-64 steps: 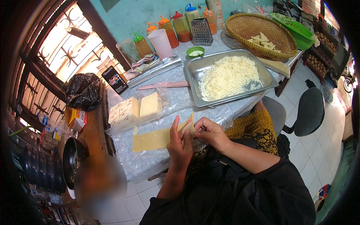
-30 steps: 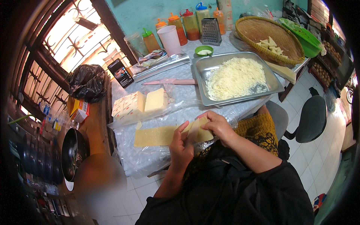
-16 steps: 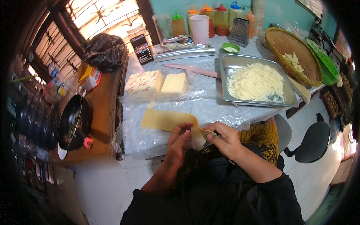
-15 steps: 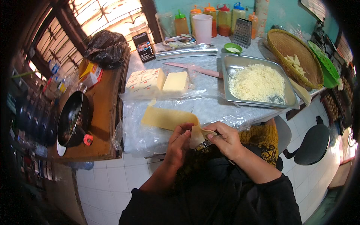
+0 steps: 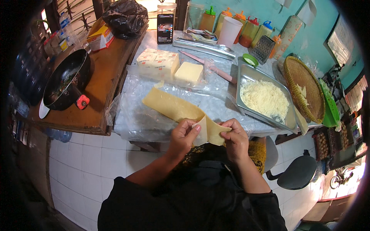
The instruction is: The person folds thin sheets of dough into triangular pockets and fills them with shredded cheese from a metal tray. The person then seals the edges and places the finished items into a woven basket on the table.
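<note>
A long, flat strip of pale yellow dough lies across the plastic-covered table, its near right end lifted off the table edge and folded over. My left hand pinches the folded flap between thumb and fingers. At the other side of the fold, my right hand grips the dough's end, closed around it. Beyond the strip sit a wrapped block and an unwrapped pale yellow block, which looks like cheese. To the right, a metal tray holds a heap of fine pale shreds.
A pink-handled knife points toward the blocks. Behind stand a phone, a foil roll, a grater and several sauce bottles. A woven basket leans at right; a black pan rests on the left wooden table.
My hands have moved apart and spread the folded end of the dough, showing more of the piece at my right hand. The whole view has tilted.
</note>
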A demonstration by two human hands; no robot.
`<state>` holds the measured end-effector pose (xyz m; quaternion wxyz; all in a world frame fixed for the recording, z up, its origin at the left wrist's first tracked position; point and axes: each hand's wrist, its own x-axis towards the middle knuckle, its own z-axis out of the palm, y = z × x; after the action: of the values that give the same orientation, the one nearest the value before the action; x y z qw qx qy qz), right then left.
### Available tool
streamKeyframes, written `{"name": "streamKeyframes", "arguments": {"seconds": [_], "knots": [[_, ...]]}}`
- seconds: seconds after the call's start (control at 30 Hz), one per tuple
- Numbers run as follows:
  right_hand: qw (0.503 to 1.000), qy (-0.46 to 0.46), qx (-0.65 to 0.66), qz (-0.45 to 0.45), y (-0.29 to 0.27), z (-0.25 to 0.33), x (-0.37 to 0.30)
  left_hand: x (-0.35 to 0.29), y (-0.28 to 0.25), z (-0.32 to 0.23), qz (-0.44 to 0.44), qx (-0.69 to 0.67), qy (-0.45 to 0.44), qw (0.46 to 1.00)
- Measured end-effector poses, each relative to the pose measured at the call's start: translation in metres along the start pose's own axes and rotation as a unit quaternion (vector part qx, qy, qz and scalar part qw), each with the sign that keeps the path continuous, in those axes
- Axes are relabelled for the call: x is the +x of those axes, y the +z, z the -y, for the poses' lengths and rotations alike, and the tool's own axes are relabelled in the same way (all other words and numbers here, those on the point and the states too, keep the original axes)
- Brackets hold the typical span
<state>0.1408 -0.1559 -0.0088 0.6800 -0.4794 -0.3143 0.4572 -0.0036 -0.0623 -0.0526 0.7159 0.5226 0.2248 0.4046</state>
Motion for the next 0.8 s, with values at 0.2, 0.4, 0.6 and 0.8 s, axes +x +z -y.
{"name": "streamKeyframes", "arguments": {"seconds": [0.2,0.4,0.6,0.8], "knots": [[0.996,0.007,-0.079,0.034,0.005,0.022,0.010,-0.003,-0.003,0.010,0.014,0.013,0.002,1.000],[0.911,0.076,-0.401,0.053,0.013,0.037,0.029,-0.005,-0.003,0.012,0.026,0.026,-0.003,0.999],[0.891,0.063,-0.443,0.083,0.008,0.031,0.042,-0.013,-0.008,0.006,0.045,-0.049,0.002,0.998],[0.834,-0.063,-0.539,0.099,0.026,0.044,0.024,-0.007,-0.016,-0.028,0.022,-0.170,-0.153,0.973]]}}
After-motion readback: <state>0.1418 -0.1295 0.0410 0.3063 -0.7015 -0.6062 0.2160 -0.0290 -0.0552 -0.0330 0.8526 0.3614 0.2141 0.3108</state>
